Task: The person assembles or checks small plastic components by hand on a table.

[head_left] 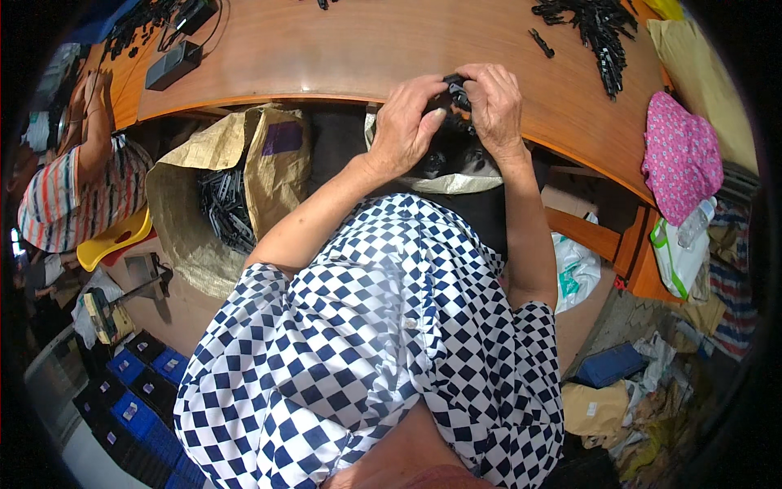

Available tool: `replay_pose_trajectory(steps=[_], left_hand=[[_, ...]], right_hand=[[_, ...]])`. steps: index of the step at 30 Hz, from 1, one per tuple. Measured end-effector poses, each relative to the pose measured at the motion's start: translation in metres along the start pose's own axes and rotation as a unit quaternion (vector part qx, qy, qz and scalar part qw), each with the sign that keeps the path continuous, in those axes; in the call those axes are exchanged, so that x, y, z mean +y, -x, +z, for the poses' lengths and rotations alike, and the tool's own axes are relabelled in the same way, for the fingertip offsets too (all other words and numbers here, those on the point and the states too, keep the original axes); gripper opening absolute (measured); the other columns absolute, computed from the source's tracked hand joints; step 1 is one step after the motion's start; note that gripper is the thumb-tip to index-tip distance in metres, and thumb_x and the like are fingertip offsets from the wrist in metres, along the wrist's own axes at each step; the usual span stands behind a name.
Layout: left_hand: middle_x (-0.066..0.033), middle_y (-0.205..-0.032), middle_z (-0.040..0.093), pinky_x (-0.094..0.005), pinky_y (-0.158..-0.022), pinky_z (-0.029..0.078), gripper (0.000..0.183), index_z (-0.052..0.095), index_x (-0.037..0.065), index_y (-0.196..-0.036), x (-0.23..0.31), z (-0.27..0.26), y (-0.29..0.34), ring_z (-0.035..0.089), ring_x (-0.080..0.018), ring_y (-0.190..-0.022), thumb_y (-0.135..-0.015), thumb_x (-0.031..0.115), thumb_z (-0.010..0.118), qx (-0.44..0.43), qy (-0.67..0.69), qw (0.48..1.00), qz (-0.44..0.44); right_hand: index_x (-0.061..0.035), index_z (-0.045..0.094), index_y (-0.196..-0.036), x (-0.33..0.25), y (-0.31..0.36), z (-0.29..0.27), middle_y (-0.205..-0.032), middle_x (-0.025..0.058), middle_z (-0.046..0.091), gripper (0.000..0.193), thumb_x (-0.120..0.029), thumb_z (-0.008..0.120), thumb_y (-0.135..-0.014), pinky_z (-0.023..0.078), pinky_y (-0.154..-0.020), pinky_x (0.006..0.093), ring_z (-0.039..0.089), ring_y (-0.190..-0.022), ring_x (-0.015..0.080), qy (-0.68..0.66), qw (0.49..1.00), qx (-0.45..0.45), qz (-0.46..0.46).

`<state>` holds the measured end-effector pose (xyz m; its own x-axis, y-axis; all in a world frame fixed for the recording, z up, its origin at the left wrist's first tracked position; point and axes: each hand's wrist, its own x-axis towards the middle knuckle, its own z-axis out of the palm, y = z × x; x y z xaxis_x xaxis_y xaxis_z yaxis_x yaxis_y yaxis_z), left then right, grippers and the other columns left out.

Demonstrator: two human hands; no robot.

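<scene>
Over the table's front edge, my left hand (407,121) and my right hand (494,107) come close together, fingers closed on a small black plastic part (458,91). Its exact shape is partly covered by my fingers. Beneath them gapes a pale woven sack (468,182) with dark pieces inside, partly hidden by my hands. Further right on the wooden table (342,61) lies a single black clip-like piece (541,42), near a heap of similar black pieces (601,45).
A tan woven sack (183,183) filled with black strips (226,210) stands left of me. Left on the table are a black box (173,65) with a cable and more black pieces. A person (77,183) works at far left. Pink floral cloth (683,155) hangs at the right.
</scene>
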<state>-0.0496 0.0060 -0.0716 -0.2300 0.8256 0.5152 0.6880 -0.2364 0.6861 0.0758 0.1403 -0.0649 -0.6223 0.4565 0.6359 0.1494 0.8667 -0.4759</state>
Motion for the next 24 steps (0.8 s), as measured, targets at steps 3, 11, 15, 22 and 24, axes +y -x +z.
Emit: replay_pose_trajectory(steps=[3, 11, 15, 22, 24], left_hand=[[-0.0202, -0.116, 0.057, -0.0392, -0.094, 0.042, 0.028, 0.053, -0.001, -0.114, 0.001, 0.0, 0.018, 0.055, -0.0356, -0.108, -0.091, 0.015, 0.05, 0.002, 0.021, 1.0, -0.009], [-0.0188, -0.111, 0.06, -0.0418, -0.091, 0.045, 0.022, 0.057, 0.0, -0.105, 0.0, 0.005, 0.056, 0.058, -0.0369, -0.103, -0.082, 0.001, 0.056, 0.017, 0.066, 0.997, 0.024], [-0.0155, -0.099, 0.063, -0.0407, -0.084, 0.049, 0.016, 0.058, 0.001, -0.103, -0.006, 0.002, 0.074, 0.063, -0.0317, -0.092, -0.088, 0.007, 0.055, -0.045, 0.036, 0.998, -0.024], [-0.0194, -0.077, 0.065, -0.0461, -0.066, 0.051, 0.056, 0.065, 0.003, -0.096, -0.002, -0.009, 0.067, 0.065, -0.0383, -0.076, -0.093, 0.054, 0.04, -0.521, -0.172, 0.82, -0.159], [-0.02, -0.074, 0.066, -0.0475, -0.066, 0.051, 0.061, 0.068, 0.004, -0.086, -0.002, -0.013, 0.062, 0.066, -0.0389, -0.077, -0.093, 0.056, 0.037, -0.576, -0.119, 0.801, -0.108]], right_hand=[[-0.0043, 0.063, -0.086, -0.007, 0.009, -0.002, -0.083, 0.0081, 0.064, 0.024, -0.028, 0.057, -0.089, 0.043, -0.073, 0.0368, 0.059, -0.08, 0.0276, -0.032, 0.999, -0.008, -0.013], [-0.0019, 0.061, -0.082, -0.025, 0.031, -0.009, -0.081, 0.0106, 0.062, 0.02, -0.018, 0.071, -0.076, 0.046, -0.073, 0.0395, 0.06, -0.081, 0.0284, -0.018, 0.995, -0.023, -0.099], [-0.0014, 0.061, -0.084, -0.037, 0.053, -0.006, -0.09, 0.011, 0.062, 0.021, -0.008, 0.072, -0.067, 0.046, -0.077, 0.0413, 0.06, -0.087, 0.0285, 0.009, 0.986, -0.081, -0.148], [0.0007, 0.063, -0.085, -0.04, 0.091, -0.005, -0.077, 0.0162, 0.063, 0.023, -0.021, 0.068, -0.08, 0.05, -0.07, 0.0418, 0.064, -0.078, 0.0305, -0.034, 0.937, -0.34, 0.077], [0.0021, 0.065, -0.087, -0.032, 0.116, -0.007, -0.069, 0.0237, 0.062, 0.042, -0.037, 0.053, -0.093, 0.05, -0.063, 0.0475, 0.064, -0.067, 0.0391, -0.07, 0.888, -0.424, 0.164]])
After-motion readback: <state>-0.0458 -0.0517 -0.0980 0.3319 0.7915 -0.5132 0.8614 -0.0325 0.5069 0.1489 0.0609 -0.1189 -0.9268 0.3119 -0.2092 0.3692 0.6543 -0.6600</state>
